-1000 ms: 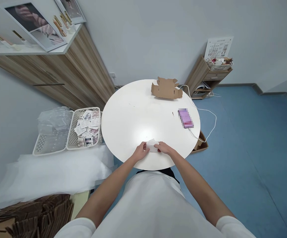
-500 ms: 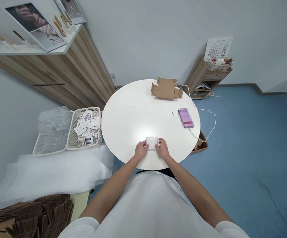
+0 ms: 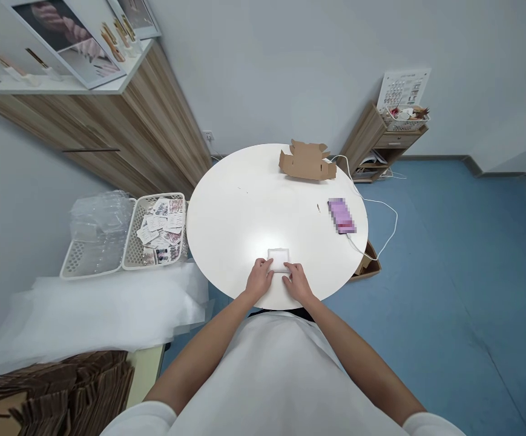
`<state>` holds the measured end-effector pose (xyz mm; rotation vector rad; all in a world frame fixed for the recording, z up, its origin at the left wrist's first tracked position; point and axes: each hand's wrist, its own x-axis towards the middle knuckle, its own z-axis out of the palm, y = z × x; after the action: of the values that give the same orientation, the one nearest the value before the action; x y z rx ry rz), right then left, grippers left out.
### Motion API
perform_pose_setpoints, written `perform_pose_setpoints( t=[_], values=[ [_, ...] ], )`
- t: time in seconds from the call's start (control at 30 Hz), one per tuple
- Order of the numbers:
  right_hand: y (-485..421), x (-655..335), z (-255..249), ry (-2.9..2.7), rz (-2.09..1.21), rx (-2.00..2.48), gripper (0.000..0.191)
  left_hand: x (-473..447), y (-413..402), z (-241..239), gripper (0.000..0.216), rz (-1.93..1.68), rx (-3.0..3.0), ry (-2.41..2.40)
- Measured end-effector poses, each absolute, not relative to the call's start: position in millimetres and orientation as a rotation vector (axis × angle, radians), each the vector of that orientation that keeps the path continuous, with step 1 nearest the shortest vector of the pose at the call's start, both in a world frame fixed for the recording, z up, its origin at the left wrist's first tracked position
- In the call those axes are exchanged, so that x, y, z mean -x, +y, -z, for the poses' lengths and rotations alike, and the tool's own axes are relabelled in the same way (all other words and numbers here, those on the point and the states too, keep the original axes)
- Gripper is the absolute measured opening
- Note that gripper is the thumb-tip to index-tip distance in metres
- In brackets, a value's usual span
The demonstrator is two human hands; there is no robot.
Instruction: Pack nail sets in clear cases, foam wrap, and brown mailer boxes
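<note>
A small flat white packet (image 3: 279,257), apparently wrapped in thin translucent sheet, lies near the front of the white oval table (image 3: 226,224). My left hand (image 3: 259,280) grips its near left corner, fingertips on top and thumb by the near edge. On the other side, my right hand (image 3: 298,283) has its fingertips on the near right corner, the thumb low at the near edge. What is inside the packet cannot be made out. Farther back on the table is an unfolded brown cardboard box (image 3: 307,165).
A purple, pixelated phone (image 3: 341,216) with a white cable (image 3: 395,224) rests at the table's right. To the left stand a basket of printed cards (image 3: 154,197) and a basket of clear plastic packs (image 3: 74,263). White foam sheets (image 3: 108,309) lie above stacked brown cardboard (image 3: 72,393).
Both hands have shifted from the packet's sides to its near corners, fingertips now on top. The packet lies flat; the camera view has moved slightly.
</note>
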<state>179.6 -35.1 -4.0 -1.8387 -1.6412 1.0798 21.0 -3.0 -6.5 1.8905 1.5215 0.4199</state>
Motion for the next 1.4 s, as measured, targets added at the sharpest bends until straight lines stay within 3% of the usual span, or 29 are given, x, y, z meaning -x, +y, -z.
perform_pose_setpoints(
  t=[0.33,0.73,1.07,1.4],
  values=[
    [-29,-189,5,-1.583,-1.205,1.834,0.047,-26,2,13,0.038,-0.489,-1.645,1.58],
    [-12,-215,-15,-1.481,-1.584,1.679,0.051,-35,3,-13,0.039,-0.498,-1.309,1.653],
    [-18,-239,-10,-1.12,-1.778,1.727,0.052,-38,-9,-6,0.041,-0.575,-0.933,1.859],
    [-9,-230,-16,-0.887,-1.874,1.675,0.061,-39,-5,-1,0.039,-0.606,-0.955,1.838]
  ],
)
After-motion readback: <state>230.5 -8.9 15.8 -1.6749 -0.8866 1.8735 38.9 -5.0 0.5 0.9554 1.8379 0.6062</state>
